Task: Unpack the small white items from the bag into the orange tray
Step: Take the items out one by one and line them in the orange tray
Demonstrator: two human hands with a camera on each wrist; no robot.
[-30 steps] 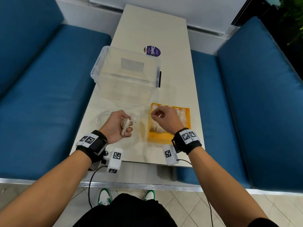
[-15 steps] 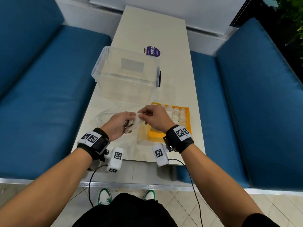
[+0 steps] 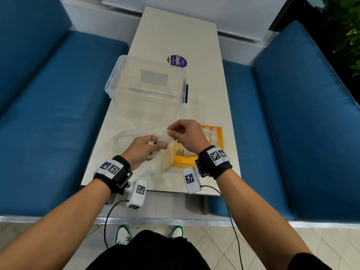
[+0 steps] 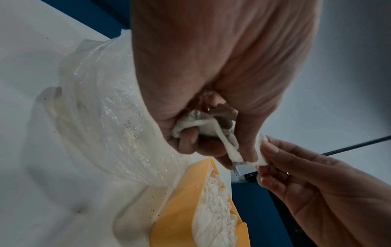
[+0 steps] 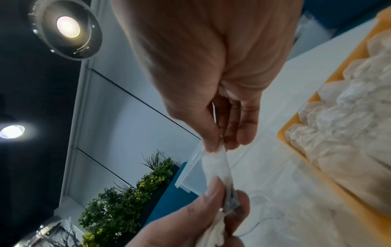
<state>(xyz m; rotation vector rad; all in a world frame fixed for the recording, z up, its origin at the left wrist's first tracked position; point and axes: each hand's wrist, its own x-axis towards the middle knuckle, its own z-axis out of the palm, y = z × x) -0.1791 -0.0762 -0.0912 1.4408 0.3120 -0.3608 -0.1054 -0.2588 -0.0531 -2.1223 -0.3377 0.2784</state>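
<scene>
My left hand (image 3: pixel 153 146) grips a bunch of small white items (image 4: pixel 196 123) just left of the orange tray (image 3: pixel 187 164). My right hand (image 3: pixel 171 131) pinches the top end of one white item (image 3: pixel 165 137) between thumb and forefinger; its lower end still sits in the left fist. The right wrist view shows that item (image 5: pixel 215 165) stretched between both hands. The tray (image 4: pixel 186 192) holds several white items (image 5: pixel 349 117) in rows. The clear plastic bag (image 4: pixel 101 117) lies crumpled on the table under and left of my left hand.
A clear plastic storage box (image 3: pixel 146 88) stands behind the hands, with a round purple sticker (image 3: pixel 177 61) on the table beyond it. Blue sofa cushions (image 3: pixel 48 114) flank the narrow white table (image 3: pixel 175 32) on both sides. The tray sits near the table's right front corner.
My right hand left the tray, moved left to the left hand and pinched one white item. That item now sticks further out of the left fist.
</scene>
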